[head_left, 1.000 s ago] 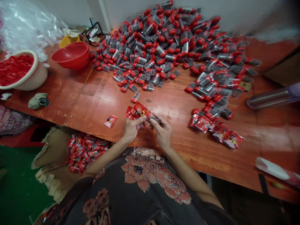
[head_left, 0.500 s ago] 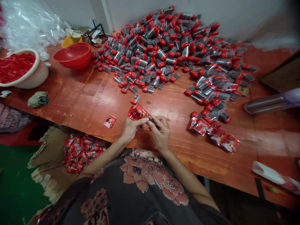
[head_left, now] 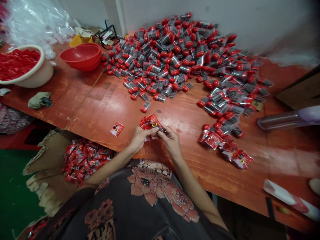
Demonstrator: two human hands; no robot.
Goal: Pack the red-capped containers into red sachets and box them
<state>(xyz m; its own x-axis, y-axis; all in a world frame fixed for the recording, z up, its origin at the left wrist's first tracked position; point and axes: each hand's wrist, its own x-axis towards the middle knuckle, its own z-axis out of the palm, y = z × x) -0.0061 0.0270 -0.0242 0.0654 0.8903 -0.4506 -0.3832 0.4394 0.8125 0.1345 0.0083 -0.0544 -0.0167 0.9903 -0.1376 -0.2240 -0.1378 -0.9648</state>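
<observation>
My left hand point(head_left: 139, 138) is closed on a few red printed packets point(head_left: 151, 121), which fan out above its thumb. My right hand point(head_left: 172, 142) pinches the right side of the same packets, its fingertips touching those of my left hand. Whether a small tube is also between the fingers is hidden. Just beyond my hands lies a clear red-capped tube point(head_left: 145, 107) with dark contents. One flat red packet point(head_left: 116, 129) rests on the table to the left. Several filled red packets point(head_left: 235, 154) lie bunched on the right.
A large heap of red-capped tubes point(head_left: 172, 55) covers the back of the table. At left stand a white tub point(head_left: 46, 71) of red pieces and a red bowl point(head_left: 85, 60). More red packets point(head_left: 85, 160) fill a cardboard box below. A clear cylinder point(head_left: 280, 120) lies at right.
The camera view has shifted slightly. My hands stay together on the packets; the packets tilted and partly folded half a second ago, and now their printed face shows more again.
</observation>
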